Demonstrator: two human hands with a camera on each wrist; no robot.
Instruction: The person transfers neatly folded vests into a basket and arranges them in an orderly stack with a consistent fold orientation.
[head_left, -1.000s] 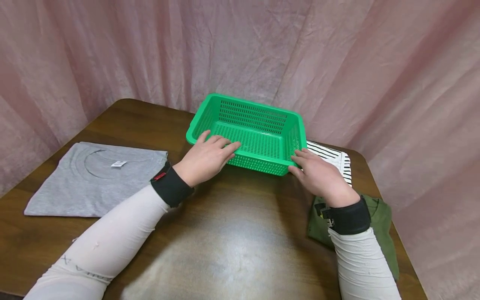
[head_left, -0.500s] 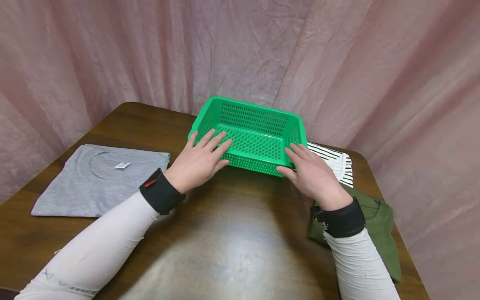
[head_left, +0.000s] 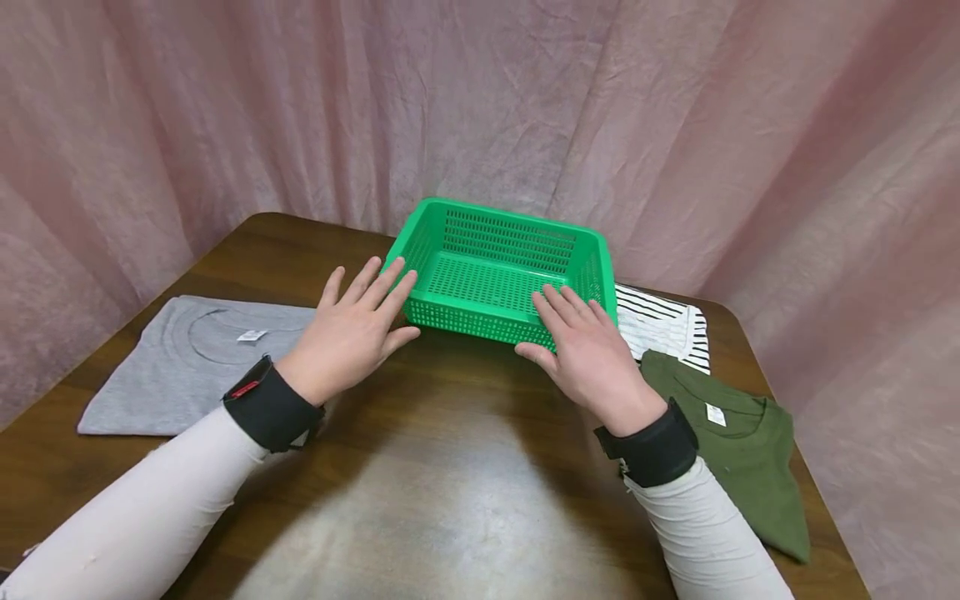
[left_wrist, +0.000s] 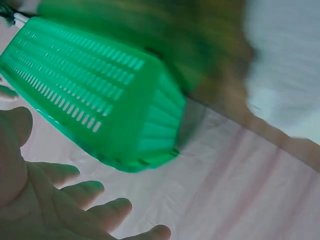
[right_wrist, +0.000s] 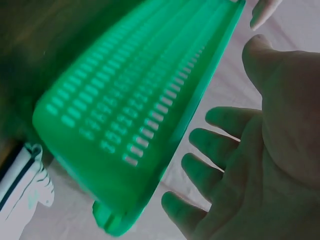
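Note:
A green plastic basket (head_left: 495,315) with slotted walls stands at the back of the table, and no item shows inside it. My left hand (head_left: 348,333), fingers spread and straight, hovers near the basket's left front corner and holds nothing. My right hand (head_left: 588,358) is also spread, its fingertips overlapping the front rim in the head view. In the left wrist view the basket wall (left_wrist: 75,75) lies beyond the left fingers (left_wrist: 112,212). The right wrist view has the right fingers (right_wrist: 212,145) apart from the slotted wall (right_wrist: 115,100).
A folded grey T-shirt (head_left: 187,375) lies on the left of the wooden table (head_left: 420,500). To the right are a folded dark green T-shirt (head_left: 738,454) and a black-and-white striped garment (head_left: 667,321), partly behind the basket. A pink curtain (head_left: 487,100) hangs behind the table.
Both hands have come off the basket's front rim. The left hand has moved left and toward the body; the right has shifted left, uncovering more of the green T-shirt. The basket stays in place.

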